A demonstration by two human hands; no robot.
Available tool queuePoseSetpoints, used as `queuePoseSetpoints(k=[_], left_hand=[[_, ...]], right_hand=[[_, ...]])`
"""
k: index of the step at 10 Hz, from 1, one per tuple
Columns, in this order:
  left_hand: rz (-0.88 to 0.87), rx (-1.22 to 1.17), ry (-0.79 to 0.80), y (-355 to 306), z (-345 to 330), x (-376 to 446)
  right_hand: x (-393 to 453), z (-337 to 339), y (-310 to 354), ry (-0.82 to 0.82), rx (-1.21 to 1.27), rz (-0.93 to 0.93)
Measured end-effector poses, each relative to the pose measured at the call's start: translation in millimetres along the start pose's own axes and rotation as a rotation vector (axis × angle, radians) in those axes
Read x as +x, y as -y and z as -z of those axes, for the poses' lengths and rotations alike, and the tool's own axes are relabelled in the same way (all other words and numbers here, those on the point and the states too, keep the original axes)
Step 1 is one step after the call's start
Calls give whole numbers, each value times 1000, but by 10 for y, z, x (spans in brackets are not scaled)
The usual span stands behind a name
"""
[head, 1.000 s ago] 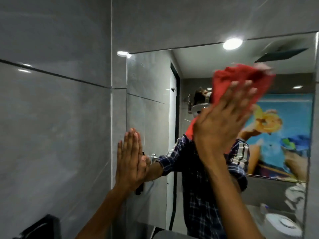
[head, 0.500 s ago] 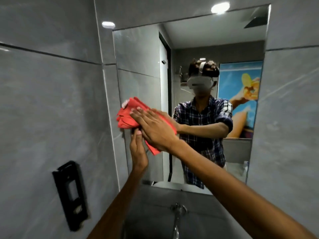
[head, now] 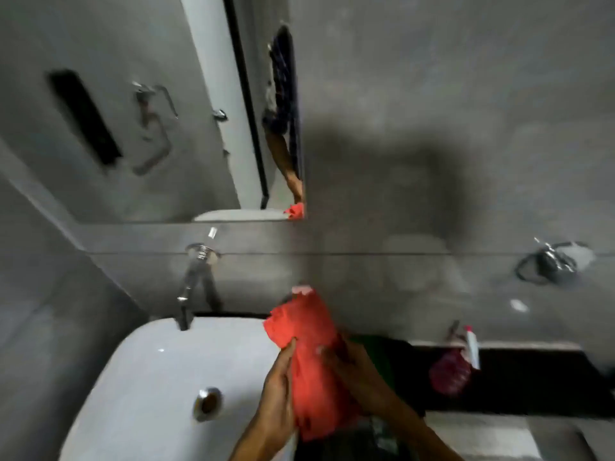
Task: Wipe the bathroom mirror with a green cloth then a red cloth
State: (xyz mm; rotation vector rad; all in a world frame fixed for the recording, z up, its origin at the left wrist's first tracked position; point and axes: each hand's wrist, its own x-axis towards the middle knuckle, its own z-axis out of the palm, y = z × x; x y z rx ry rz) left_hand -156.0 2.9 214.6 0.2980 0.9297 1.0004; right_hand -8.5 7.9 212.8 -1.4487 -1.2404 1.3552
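Observation:
The red cloth (head: 311,367) is bunched between both hands, low in the view beside the white sink (head: 153,387). My left hand (head: 278,397) grips its left side and my right hand (head: 352,371) presses its right side. A strip of green cloth (head: 377,347) shows behind my right hand on the dark counter. The mirror (head: 206,128) hangs on the wall above the tap, and its lower right corner reflects an arm and the red cloth. The whole frame is blurred.
A chrome tap (head: 193,284) juts from the wall over the sink, whose drain (head: 208,404) shows in the basin. A black holder (head: 83,118) is on the left wall. A pink bottle (head: 451,374) stands on the dark counter (head: 515,377); a chrome wall fitting (head: 552,261) is at the right.
The view has dropped from the mirror to the sink. Both hands have left the glass and brought the red cloth down beside the basin.

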Motion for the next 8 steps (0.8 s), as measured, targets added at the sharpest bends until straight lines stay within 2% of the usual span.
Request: queuePoseSetpoints(k=[1, 2, 3, 4, 6, 7, 8], left_hand=[[216, 126, -118, 706, -79, 286], [408, 254, -102, 1423, -199, 700], [360, 432, -165, 1924, -283, 1243], [373, 495, -165, 2215, -364, 1784], [242, 689, -161, 2450, -261, 2431], [144, 997, -108, 2417, -250, 2344], [-65, 1336, -50, 2343, -213, 1987]], right_hand=[[-88, 609, -755, -9, 99, -347], [-106, 1128, -1388, -73, 57, -508], [76, 1496, -1873, -171, 42, -632], [443, 1750, -2345, -237, -39, -612], [883, 1745, -2681, -287, -201, -526], [773, 1628, -2539, -316, -251, -512], [507, 1480, -2224, -259, -375, -450]])
